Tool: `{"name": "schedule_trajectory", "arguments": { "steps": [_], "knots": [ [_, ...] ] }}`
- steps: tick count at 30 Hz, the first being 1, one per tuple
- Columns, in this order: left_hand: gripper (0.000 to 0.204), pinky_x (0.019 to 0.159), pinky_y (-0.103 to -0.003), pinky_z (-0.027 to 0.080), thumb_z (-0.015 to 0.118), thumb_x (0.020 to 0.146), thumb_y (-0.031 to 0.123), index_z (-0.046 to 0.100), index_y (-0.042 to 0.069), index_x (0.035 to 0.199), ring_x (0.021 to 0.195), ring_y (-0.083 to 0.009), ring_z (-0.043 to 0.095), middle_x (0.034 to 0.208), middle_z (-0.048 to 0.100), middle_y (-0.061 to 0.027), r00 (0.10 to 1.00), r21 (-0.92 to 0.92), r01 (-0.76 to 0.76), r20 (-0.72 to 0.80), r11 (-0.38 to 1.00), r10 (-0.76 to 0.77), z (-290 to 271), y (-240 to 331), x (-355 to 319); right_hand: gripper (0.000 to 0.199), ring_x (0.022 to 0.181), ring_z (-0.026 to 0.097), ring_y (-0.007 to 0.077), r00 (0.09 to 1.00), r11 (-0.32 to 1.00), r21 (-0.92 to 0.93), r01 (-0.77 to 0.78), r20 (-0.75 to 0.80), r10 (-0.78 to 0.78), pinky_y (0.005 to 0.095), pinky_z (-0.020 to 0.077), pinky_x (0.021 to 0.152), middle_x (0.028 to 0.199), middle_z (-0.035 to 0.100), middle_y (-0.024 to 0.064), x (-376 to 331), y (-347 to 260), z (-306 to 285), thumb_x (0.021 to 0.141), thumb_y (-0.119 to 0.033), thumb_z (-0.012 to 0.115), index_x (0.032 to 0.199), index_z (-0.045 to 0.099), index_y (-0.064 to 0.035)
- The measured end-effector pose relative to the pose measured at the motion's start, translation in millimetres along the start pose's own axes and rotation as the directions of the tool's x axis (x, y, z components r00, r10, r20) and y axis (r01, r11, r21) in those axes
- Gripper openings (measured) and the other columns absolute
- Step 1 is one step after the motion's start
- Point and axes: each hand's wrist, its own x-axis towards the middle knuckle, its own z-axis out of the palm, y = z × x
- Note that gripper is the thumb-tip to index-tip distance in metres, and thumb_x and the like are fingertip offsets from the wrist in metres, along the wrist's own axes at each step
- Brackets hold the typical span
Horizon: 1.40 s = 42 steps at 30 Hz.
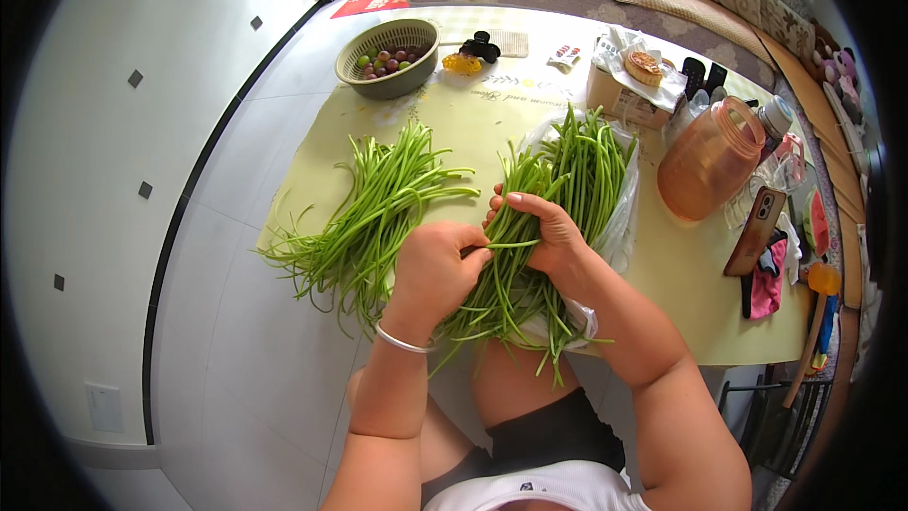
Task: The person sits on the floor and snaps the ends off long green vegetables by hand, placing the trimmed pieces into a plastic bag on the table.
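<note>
While the left hand (437,270) pinches one green stalk (514,245), the right hand (553,235) holds a bunch (514,224)

The left thumb and fingers are closed on it; the right fingers curl around the bunch at the plastic bag's (621,238) left edge. Farther left of the bag lies a loose pile (374,213); right of the bag stands a pink jar (698,168).

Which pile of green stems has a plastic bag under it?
The right pile: a whitish plastic bag peeks out around its edges. The left pile lies on the yellowish table with no bag showing.
</note>
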Motion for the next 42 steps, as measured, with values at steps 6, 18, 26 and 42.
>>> {"name": "schedule_trajectory", "arguments": {
  "steps": [6, 18, 26, 42],
  "knots": [
    [0.006, 0.057, -0.023, 0.045, 0.074, 0.078, 0.000, 0.069, -0.002, 0.081, 0.064, -0.0077, 0.057, 0.071, 0.061, -0.0021, 0.961, -0.199, 0.093, -0.238, 0.976, -0.140, 3, -11, 10, 0.028, 0.080, 0.066, 0.0235, 0.999, 0.999, -0.036, 0.008, -0.041, -0.010, 0.0421, 0.0562, 0.074, 0.090, 0.068, 0.0092, -4, -3, 0, 0.082, -0.009, 0.068, 0.107, 0.059, -0.0012],
    [0.008, 0.060, -0.032, 0.050, 0.074, 0.075, 0.000, 0.070, 0.000, 0.082, 0.067, -0.0229, 0.064, 0.079, 0.066, -0.0109, 0.950, -0.018, -0.116, -0.293, 0.993, 0.106, 41, -6, 12, 0.034, 0.086, 0.066, 0.0208, 0.997, 0.994, -0.110, 0.020, -0.068, -0.028, 0.0370, 0.0552, 0.079, 0.096, 0.068, 0.0115, -3, -1, -2, 0.082, -0.012, 0.073, 0.110, 0.061, 0.0030],
    [0.010, 0.070, -0.037, 0.049, 0.077, 0.070, 0.006, 0.071, 0.004, 0.078, 0.077, -0.0265, 0.059, 0.076, 0.062, -0.0076, 0.837, 0.430, 0.050, -0.510, 0.901, 0.197, 0, -57, 22, 0.032, 0.080, 0.067, 0.0229, 0.998, 0.994, -0.111, 0.025, -0.059, -0.032, 0.0402, 0.0562, 0.072, 0.088, 0.067, 0.0093, -5, 0, 6, 0.080, -0.005, 0.069, 0.110, 0.058, 0.0008],
    [0.010, 0.081, -0.044, 0.041, 0.076, 0.061, 0.012, 0.068, 0.007, 0.062, 0.093, -0.0289, 0.052, 0.079, 0.059, -0.0072, 0.946, 0.753, 0.158, -0.300, 0.639, 0.120, 19, -89, 14, 0.030, 0.079, 0.066, 0.0226, 0.999, 0.996, -0.094, -0.007, -0.040, 0.003, 0.0408, 0.0561, 0.073, 0.088, 0.068, 0.0085, -2, -1, 3, 0.080, -0.006, 0.070, 0.107, 0.060, -0.0001]
  ]
}}
